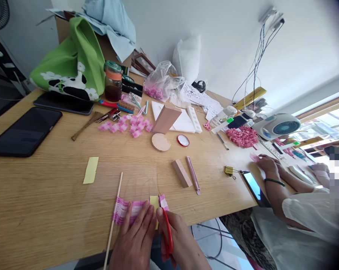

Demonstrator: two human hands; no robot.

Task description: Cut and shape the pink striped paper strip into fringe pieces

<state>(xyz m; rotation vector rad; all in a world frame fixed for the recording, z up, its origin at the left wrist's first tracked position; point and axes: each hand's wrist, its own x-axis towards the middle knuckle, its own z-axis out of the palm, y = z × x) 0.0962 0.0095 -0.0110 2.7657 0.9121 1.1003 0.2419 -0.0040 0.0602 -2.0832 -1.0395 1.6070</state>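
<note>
My left hand (pixel 137 240) lies flat with fingers stretched out, pressing on a pink-and-white striped strip of threads (pixel 121 210). That strip joins a thin wooden stick (pixel 110 234) along its left side. A yellow paper piece (pixel 154 202) lies across the strip by my left fingertips. My right hand (pixel 182 238) is closed around red-handled scissors (pixel 168 236). Their blades stand at the strip just right of the yellow paper, partly hidden by my thumb. A short striped end (pixel 164 202) shows beyond the blades. Under all this lies a clear sheet (pixel 101 210).
A wooden block (pixel 182 173) and a pink craft knife (pixel 193 175) lie ahead to the right. A yellow note (pixel 91 170) sits ahead on the left. Farther back are fluffy pink pieces (pixel 137 125), a jar (pixel 113 82) and phones (pixel 25 131). Another person's hands (pixel 267 167) work at right.
</note>
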